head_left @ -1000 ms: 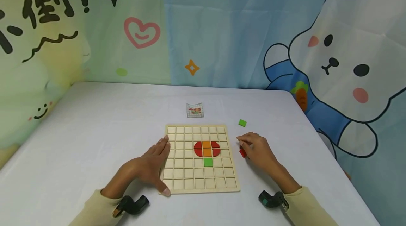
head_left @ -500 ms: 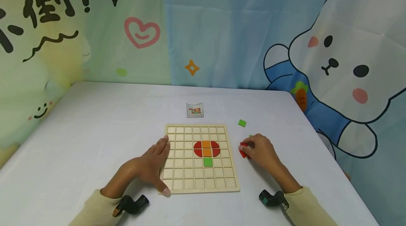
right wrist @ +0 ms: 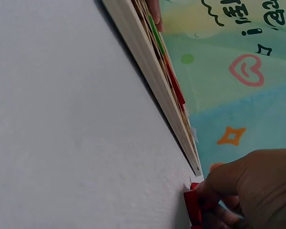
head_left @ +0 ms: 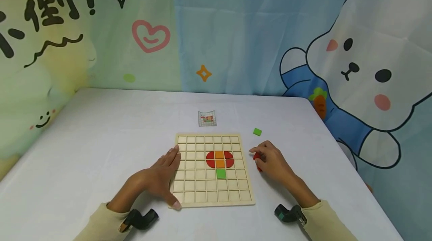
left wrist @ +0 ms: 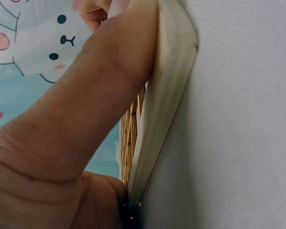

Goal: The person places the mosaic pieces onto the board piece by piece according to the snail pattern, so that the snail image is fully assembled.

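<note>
A printed backdrop (head_left: pixel 233 34) is hanging behind a white table (head_left: pixel 135 117), showing a big white rabbit, a pink heart and dark lettering. On the table a wooden grid board (head_left: pixel 201 196) is lying flat. The left hand (head_left: pixel 156 179) is resting at the board's left side, its fingers spreading straight along that edge and its thumb pressing by the near corner. The right hand (head_left: pixel 276 163) is working just beyond the board's right side, thumb and curled fingers gripping loose red pieces (right wrist: pixel 192 208) on the tabletop (the hand is partly hiding them, so their count is staying unclear). Black devices (head_left: pixel 288 214) are sitting at both wrists, near the pale cuffs. A small picture card (head_left: pixel 207 118) is lying beyond the board's far edge. Within the grid, four rounded red pieces (head_left: pixel 210 159) are flanking two orange squares (head_left: pixel 220 163), two on each side, and one green square (head_left: pixel 221 173) is sitting just below the orange pair. A loose green tile (head_left: pixel 257 131) is lying beyond the right hand.
</note>
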Available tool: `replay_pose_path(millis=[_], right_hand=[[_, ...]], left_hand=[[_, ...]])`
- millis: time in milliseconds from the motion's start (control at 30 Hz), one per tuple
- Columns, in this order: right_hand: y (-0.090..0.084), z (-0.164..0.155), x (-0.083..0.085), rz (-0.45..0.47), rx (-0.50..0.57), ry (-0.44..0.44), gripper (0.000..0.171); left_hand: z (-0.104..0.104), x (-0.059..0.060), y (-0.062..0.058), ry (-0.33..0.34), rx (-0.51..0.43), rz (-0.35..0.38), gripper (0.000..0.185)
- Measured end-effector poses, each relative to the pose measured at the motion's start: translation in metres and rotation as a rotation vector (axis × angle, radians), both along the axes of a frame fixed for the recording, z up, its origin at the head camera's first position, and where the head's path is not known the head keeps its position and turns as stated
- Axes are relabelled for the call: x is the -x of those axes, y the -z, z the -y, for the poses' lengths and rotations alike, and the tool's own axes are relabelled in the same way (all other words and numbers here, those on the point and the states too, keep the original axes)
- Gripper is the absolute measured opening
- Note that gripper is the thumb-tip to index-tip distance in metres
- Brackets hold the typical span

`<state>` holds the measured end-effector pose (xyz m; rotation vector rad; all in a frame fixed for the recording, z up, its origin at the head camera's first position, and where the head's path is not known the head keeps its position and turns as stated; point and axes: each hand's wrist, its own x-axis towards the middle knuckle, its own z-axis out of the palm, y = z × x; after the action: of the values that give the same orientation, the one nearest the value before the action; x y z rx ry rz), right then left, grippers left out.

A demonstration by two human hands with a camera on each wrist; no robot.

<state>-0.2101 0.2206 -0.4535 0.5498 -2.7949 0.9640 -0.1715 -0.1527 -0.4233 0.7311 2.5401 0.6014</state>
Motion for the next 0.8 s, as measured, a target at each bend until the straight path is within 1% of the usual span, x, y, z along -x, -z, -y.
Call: replay_pose_path(millis=[100,167,267,367,433,667,800], right_hand=[[0.0013,0.0007,-0.0007,-0.001,0.031,-0.028,0.03],[0.0015,0.0008,-0.0009,0.018,0.044,-0.016,0.029],[0.0013,0.0001,-0.0008,0.043,0.05,0.007,0.024],[0.0007,-0.0002,-0.0003,0.044,0.049,0.013,0.02],[0.0007,-0.0003,0.0,0.038,0.051,-0.004,0.018],[-0.0004,0.0004,0.0005,0.022,0.021,-0.053,0.025],[-0.004,0.0031,-0.0003,0.043,0.046,-0.085,0.027]], left_hand=[[-0.0002,0.0003,0.0004,-0.002,0.007,-0.001,0.145],[-0.0004,0.0,0.0002,0.0,0.008,-0.004,0.145],[-0.0003,-0.0002,0.0002,0.002,0.009,-0.005,0.145],[-0.0001,-0.0001,-0.0001,0.001,0.008,-0.002,0.145],[0.0001,0.0001,0.0,-0.001,0.009,-0.002,0.145],[-0.001,0.0006,0.001,-0.005,0.012,0.004,0.145],[-0.0013,0.0007,0.0016,-0.012,0.019,0.006,0.145]])
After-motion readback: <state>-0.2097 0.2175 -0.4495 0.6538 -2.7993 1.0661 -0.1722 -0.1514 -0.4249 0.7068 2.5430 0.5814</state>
